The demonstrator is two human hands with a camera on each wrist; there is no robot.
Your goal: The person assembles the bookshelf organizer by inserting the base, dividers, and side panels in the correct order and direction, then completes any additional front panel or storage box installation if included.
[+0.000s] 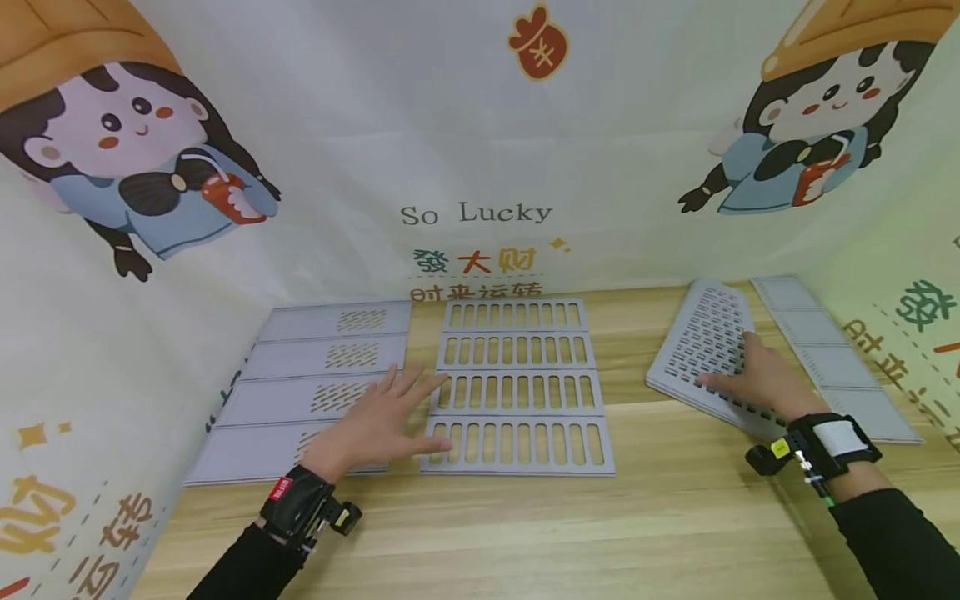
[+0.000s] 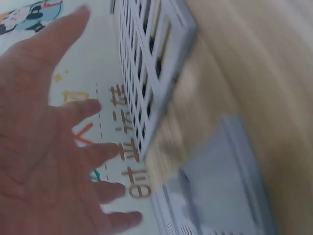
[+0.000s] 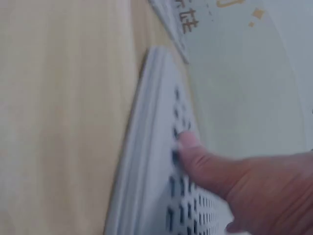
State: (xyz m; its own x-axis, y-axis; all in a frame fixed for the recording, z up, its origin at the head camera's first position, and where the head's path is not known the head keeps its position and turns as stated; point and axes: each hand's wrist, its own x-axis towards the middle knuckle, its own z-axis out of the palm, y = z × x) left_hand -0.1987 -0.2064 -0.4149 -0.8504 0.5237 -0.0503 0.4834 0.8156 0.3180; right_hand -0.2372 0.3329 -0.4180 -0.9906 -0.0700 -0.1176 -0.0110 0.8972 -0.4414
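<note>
My left hand (image 1: 375,421), fingers spread, is over the gap between two sets of grey panels. Beneath its fingers lie the plain panels (image 1: 288,404) with short slanted slits; its fingertips overlap the left edge of the panels with long upright slots (image 1: 517,415). The palm holds nothing in the left wrist view. At the right, my right hand (image 1: 772,379) rests on a stack of perforated grey panels (image 1: 693,354), which lies at an angle. Its extended thumb (image 3: 205,164) touches the holed top face. The other fingers are partly hidden along the stack's right side.
Right of the angled stack lies a strip of plain grey panels (image 1: 847,367), near the side sheet. A wood-grain table (image 1: 525,533) carries all the panels. A printed white sheet (image 1: 480,150) with cartoon figures hangs behind and at both sides.
</note>
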